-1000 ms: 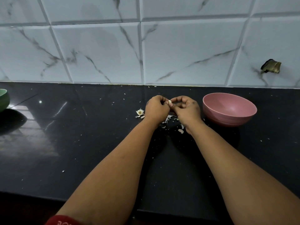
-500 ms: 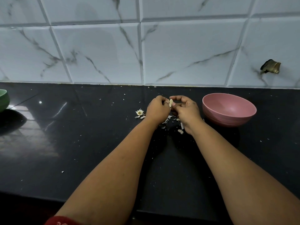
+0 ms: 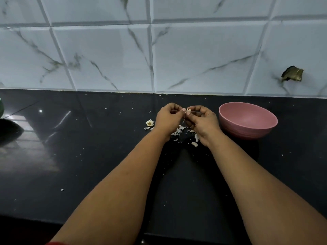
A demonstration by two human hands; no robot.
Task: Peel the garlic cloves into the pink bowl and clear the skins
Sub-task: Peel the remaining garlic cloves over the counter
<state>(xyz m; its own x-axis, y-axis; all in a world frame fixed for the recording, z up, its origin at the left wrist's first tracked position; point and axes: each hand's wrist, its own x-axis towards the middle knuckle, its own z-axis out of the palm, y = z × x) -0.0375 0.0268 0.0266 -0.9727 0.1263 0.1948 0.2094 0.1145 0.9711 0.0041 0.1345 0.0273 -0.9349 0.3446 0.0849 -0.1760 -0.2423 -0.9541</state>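
We observe both hands raised just above a black countertop (image 3: pixel 88 156), meeting fingertip to fingertip near the tiled back wall (image 3: pixel 194 55). The right hand (image 3: pixel 201 121) has its fingers curled and pinches a small pale garlic clove (image 3: pixel 188 110) between thumb and fingers. The left hand (image 3: pixel 169 117) is likewise curled, its thumb and fingers pinching at the clove's skin where the two hands touch; a thin strip of skin hangs down between them. The pink bowl (image 3: pixel 247 121) stands upright on the countertop just to the right of the right hand, apart from it; we cannot tell from this angle whether it holds any cloves. Loose garlic skins (image 3: pixel 178 131) lie scattered on the countertop beneath and between the wrists, and a papery garlic root end (image 3: pixel 149 123) lies just left of the left hand. We note a green bowl (image 3: pixel 1 106) at the far left edge, mostly out of view.
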